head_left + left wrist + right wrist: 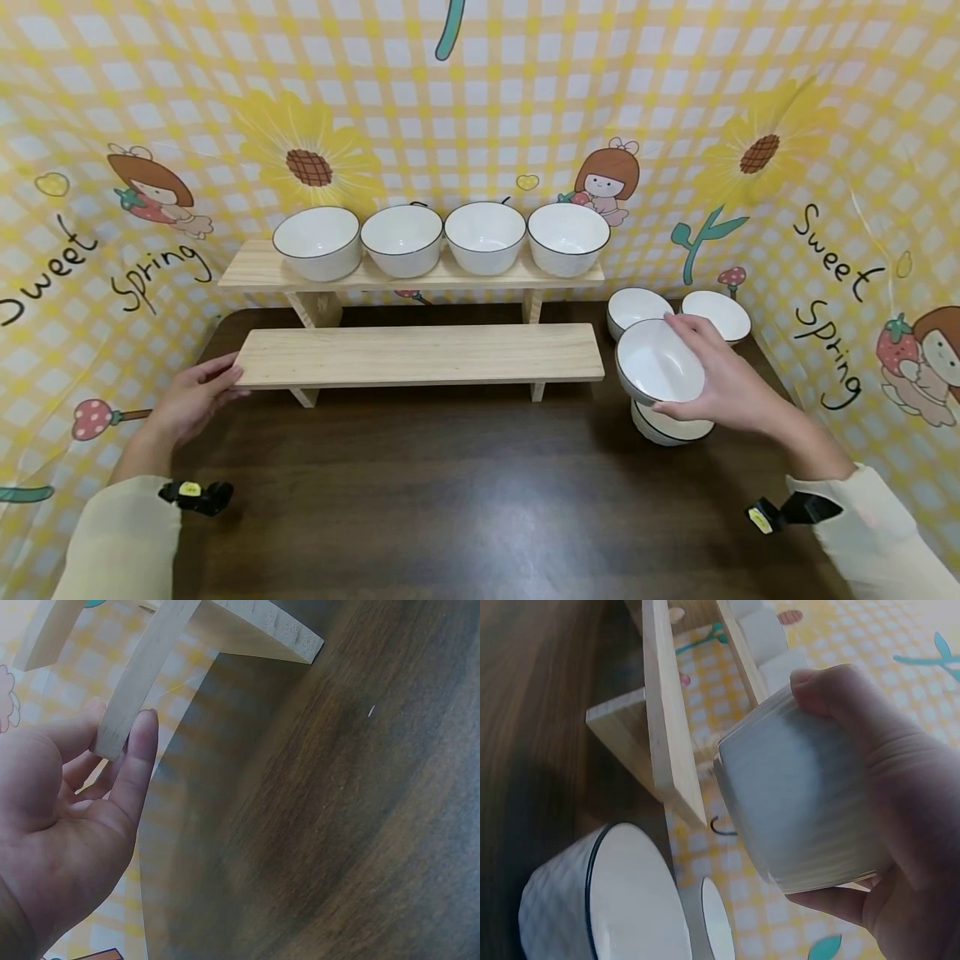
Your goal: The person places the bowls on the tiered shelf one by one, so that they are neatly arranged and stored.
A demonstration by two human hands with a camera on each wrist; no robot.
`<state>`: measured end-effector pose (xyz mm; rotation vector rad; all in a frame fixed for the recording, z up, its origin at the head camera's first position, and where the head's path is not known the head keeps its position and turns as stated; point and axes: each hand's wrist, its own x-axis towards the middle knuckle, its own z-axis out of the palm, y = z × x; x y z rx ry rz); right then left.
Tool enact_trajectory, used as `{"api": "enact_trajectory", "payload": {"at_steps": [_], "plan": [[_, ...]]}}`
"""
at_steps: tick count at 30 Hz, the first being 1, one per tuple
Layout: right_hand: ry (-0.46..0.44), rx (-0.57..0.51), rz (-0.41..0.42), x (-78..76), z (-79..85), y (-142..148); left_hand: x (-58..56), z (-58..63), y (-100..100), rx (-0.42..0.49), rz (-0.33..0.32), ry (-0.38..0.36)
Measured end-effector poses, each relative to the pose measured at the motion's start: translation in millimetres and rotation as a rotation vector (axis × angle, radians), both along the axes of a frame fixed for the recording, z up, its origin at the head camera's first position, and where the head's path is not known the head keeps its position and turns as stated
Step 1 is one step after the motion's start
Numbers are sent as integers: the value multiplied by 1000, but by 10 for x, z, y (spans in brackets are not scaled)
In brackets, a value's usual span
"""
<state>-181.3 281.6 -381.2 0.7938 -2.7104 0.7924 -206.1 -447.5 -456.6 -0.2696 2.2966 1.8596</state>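
My right hand (723, 379) grips a white bowl (658, 362) with a thin dark rim, thumb on one side and fingers on the other. In the head view it is tilted and overlaps a bowl (671, 429) standing below it. The right wrist view shows the held bowl's smooth outer side (802, 795) close beside the shelf's end. At far left, my left hand (187, 404) pinches the end of the lower plank (420, 357) of a two-step wooden shelf. The left wrist view has thumb and fingers on either side of that plank end (124, 724).
Several white dark-rimmed bowls, such as the leftmost one (318, 242), stand in a row on the upper plank (251, 267). Two more bowls, one nearer the shelf (637, 307) and one farther right (716, 315), sit behind the held bowl. Yellow checked cloth (480, 100) surrounds the dark wooden table (420, 500).
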Motion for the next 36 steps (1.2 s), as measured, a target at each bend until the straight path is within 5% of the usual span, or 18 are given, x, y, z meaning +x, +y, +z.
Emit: {"api": "enact_trajectory", "payload": {"at_steps": [25, 36], "plan": [[-153, -31, 219, -272, 196, -800, 12, 6, -10, 68, 10, -17], [-152, -47, 280, -369, 194, -1123, 9, 17, 6, 62, 9, -15]]}}
